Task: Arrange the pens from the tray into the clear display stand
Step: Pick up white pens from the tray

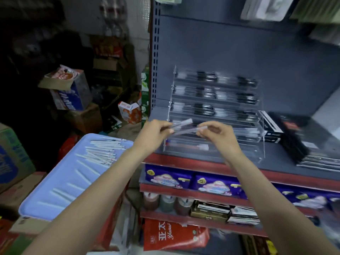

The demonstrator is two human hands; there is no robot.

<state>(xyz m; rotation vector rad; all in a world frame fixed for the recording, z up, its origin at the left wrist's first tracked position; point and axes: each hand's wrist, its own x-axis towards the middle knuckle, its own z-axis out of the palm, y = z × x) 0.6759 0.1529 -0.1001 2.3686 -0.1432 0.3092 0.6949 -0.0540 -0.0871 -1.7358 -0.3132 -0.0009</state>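
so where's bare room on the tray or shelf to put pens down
Tray: bare along the near-left edge and the right side beside the left forearm; crowded at its far end, where pens pile up. Shelf: a bare strip between the clear display stand and the black packs.

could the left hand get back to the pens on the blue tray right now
Probably not at once: the left hand pinches pens before the stand. The tray lies open below it, nothing between.

Dim storeroom. Grey metal shelving unit [230, 43] with perforated upright [156, 52] and red-edged shelves [202, 167]. Stacked cardboard boxes [73, 100] at left against pale wall [114, 13]. Purple packets [167, 178] on lower shelf.
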